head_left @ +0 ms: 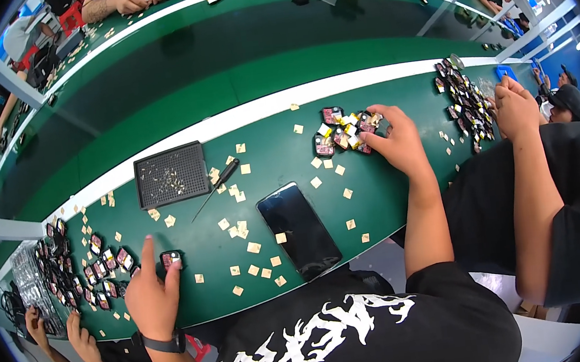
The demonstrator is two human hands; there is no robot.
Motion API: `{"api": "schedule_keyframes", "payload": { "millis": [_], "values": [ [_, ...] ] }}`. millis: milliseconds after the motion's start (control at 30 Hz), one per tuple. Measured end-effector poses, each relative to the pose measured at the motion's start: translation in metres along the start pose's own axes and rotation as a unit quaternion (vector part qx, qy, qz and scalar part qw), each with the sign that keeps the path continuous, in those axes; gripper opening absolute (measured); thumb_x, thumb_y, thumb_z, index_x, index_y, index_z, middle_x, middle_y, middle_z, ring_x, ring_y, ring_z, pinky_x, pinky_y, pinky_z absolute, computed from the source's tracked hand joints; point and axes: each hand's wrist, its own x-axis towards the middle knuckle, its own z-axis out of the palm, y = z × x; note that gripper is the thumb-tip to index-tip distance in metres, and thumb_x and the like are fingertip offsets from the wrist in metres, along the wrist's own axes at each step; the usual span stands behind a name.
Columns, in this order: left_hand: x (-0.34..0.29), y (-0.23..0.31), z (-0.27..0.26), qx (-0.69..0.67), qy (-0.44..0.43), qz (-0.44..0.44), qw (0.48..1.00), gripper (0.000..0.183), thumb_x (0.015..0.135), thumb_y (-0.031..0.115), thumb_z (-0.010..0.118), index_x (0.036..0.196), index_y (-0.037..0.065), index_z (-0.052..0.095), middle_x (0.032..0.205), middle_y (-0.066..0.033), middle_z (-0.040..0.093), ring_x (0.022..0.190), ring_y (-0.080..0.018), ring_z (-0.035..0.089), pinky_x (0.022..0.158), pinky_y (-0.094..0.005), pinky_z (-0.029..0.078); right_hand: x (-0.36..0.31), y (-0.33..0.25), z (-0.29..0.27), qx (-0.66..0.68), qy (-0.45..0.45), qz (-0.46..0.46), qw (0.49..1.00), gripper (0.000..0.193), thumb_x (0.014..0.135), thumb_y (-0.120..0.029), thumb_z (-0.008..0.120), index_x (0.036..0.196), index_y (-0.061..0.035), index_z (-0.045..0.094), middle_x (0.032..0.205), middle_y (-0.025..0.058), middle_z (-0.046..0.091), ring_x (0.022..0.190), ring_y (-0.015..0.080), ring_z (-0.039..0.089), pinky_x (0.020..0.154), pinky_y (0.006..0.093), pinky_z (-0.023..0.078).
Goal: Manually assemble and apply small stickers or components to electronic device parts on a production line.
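Observation:
My left hand [153,300], with a dark band on its wrist, is over the green table at left. Its index finger is stretched out and its thumb spread, the thumb tip at the lower edge of a small black-cased module [170,258] with a pink and white inside. The other fingers are partly hidden. My right hand [399,141] curves its thumb and fingers round a similar module [367,123] at the right edge of a cluster. Other modules of that cluster [331,131] lie against it, some with white and yellow tabs.
A black perforated tray [171,175] holds small bits; a screwdriver [216,187] lies beside it. A dark phone [299,229] lies near the front edge. Pale square pieces [254,248] are scattered about. Modules pile at left [57,265] and right [462,103]. Co-workers' hands [517,107] are on both sides.

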Motion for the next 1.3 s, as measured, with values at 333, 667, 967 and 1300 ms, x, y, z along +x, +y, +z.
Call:
{"api": "schedule_keyframes", "payload": {
  "millis": [333,667,967,1300],
  "values": [
    [-0.009,0.084,0.020,-0.565,-0.108,0.074,0.815,0.066,0.099,0.027,0.062,0.154,0.000,0.036,0.124,-0.0165,0.065,0.105,-0.0214,0.067,0.086,-0.0309,0.054,-0.043,-0.092,0.015,0.168,-0.039,-0.102,0.980,0.054,0.073,-0.009,0.084,0.124,-0.0096,0.067,0.109,0.0056,0.063,0.062,0.0097,0.047,0.052,0.0233,0.038],
    [-0.009,0.111,0.049,-0.702,-0.240,0.021,0.670,0.048,0.103,0.004,0.054,0.149,-0.001,0.042,0.121,-0.0099,0.064,0.101,-0.0123,0.063,0.086,-0.0273,0.052,-0.090,-0.144,0.025,0.327,-0.239,-0.042,0.914,0.039,0.092,-0.006,0.072,0.128,0.0011,0.061,0.111,0.0113,0.060,0.084,0.0112,0.059,0.069,0.0241,0.047],
    [-0.018,0.093,0.039,-0.432,-0.064,0.126,0.891,0.043,0.098,-0.001,0.059,0.140,-0.001,0.055,0.094,-0.0076,0.068,0.074,-0.0091,0.063,0.069,-0.0233,0.052,-0.097,-0.152,0.049,0.354,-0.217,0.046,0.909,0.028,0.094,-0.016,0.075,0.076,0.0006,0.061,0.065,0.0003,0.057,0.059,0.0035,0.045,0.051,0.0237,0.035],
    [-0.032,0.056,0.023,-0.413,-0.028,0.049,0.909,0.040,0.095,-0.002,0.056,0.135,-0.003,0.059,0.080,-0.0062,0.066,0.067,-0.0110,0.062,0.063,-0.0258,0.049,-0.099,-0.181,0.059,0.313,-0.314,-0.108,0.890,0.007,0.101,-0.005,0.055,0.105,0.0015,0.055,0.081,0.0075,0.067,0.063,0.0145,0.060,0.060,0.0284,0.048]
  ]
}}
